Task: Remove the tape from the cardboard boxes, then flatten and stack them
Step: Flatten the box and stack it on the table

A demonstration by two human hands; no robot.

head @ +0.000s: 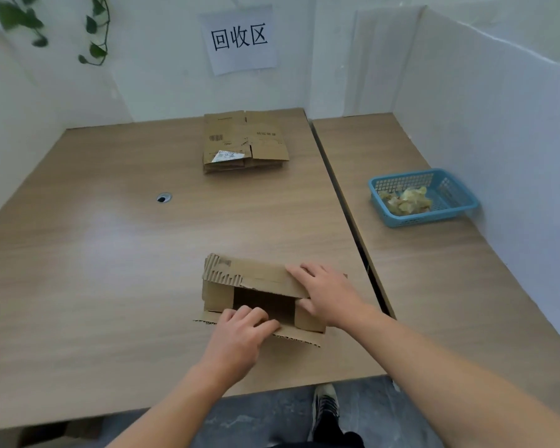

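Open cardboard box (256,275) near the tabletop's (110,253) front edge: left hand (239,337) curls its fingers over the near flap; right hand (325,294) lies flat, released, on the far flap.

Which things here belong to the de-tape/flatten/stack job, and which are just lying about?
Job: open cardboard box, with left hand and right hand on its flaps; stack of flattened boxes; blue basket holding crumpled tape.
Lying about: paper sign; hanging vine; cable grommet; shoe.
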